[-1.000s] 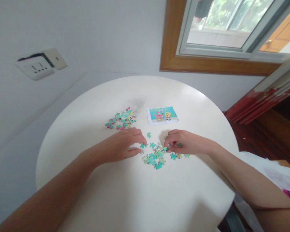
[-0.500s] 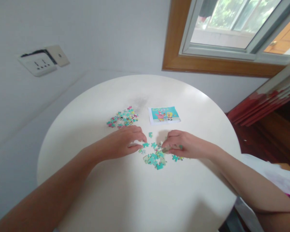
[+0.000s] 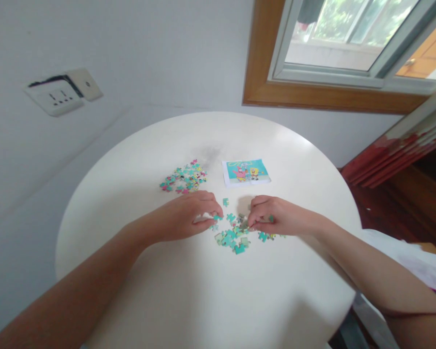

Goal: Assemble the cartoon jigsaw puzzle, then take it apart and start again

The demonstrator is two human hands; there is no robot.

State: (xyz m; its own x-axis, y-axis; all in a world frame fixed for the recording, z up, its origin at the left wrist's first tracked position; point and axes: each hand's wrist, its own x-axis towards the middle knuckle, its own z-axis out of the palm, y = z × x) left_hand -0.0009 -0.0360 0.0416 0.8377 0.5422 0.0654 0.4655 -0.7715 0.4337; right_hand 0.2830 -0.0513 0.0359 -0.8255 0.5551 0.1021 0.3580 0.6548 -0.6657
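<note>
My left hand (image 3: pixel 194 215) reaches in from the left, thumb and fingers closed on a teal puzzle piece (image 3: pixel 218 218) at the table surface. Over the right side of the loose pile of teal and pale green puzzle pieces (image 3: pixel 229 237), my right hand (image 3: pixel 271 215) has its thumb and fingertips pinched together. What lies between those fingertips is too small to make out. One single teal piece (image 3: pixel 225 201) lies just beyond the pile. A few more pieces (image 3: pixel 263 236) sit partly under my right hand.
Behind my left hand is a second heap of mixed pink, yellow and teal pieces (image 3: pixel 185 177). A cartoon picture card (image 3: pixel 247 172) lies to its right on the round white table (image 3: pixel 189 291). The wall has a socket (image 3: pixel 58 97), and a wood-framed window (image 3: pixel 334 94) is at the right.
My right hand has shifted slightly right, its fingertips drawing closer together. My left fingers have closed in over the teal piece, covering more of it.
</note>
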